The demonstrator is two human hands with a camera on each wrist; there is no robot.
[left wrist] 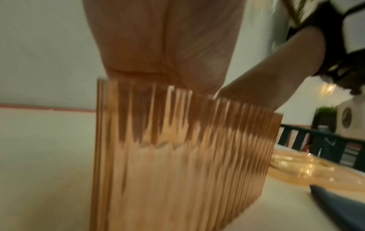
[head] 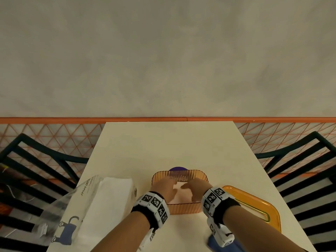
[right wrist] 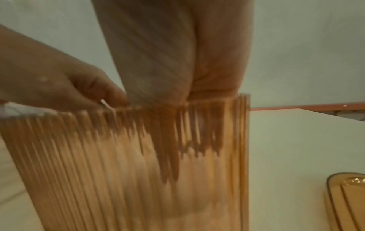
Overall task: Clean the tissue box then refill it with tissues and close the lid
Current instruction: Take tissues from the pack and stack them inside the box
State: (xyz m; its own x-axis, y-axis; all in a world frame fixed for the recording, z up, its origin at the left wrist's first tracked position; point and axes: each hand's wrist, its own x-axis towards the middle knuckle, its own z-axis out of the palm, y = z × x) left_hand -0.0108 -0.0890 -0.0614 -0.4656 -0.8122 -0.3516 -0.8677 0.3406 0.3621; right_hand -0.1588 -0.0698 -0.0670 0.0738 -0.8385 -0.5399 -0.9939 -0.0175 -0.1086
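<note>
Tissue box (head: 183,209): amber, see-through, ribbed walls, upright on the table (head: 169,142), open top facing up, lid off. It sits near the table's near edge, about centre. Long axis: can't tell for sure, the footprint looks close to square from the head view, maybe slightly longer near-to-far. White tissues (head: 179,196) lie inside on the bottom. Both hands reach down into the box from the near side: left hand (head: 164,188) at the left inner wall, right hand (head: 197,190) at the right inner wall, fingers pointing down onto the tissues. Whether those fingers are flat or curled round the stack, can't tell: the wrist views only show them smeared through the ribbed wall (left wrist: 177,156), (right wrist: 138,156). Lid (head: 254,206): amber, flat on the table just right of the box, slot visible, its long axis running diagonal from near-right to far-left. Purple round thing (head: 177,169) just behind the far wall of the box, mostly hidden. Tissue pack (head: 101,206): clear plastic wrapper with white tissues, lying left of the box, overhanging the left table edge. Dark blue cloth (head: 223,245) at the near edge, below the right wrist. Table is cream, rectangular, butted against a pale grey wall (head: 163,51) with an orange strip (head: 91,120). Dark slatted chairs, one on the left (head: 36,170) and one on the right (head: 300,170); floor has an orange triangle pattern.
</note>
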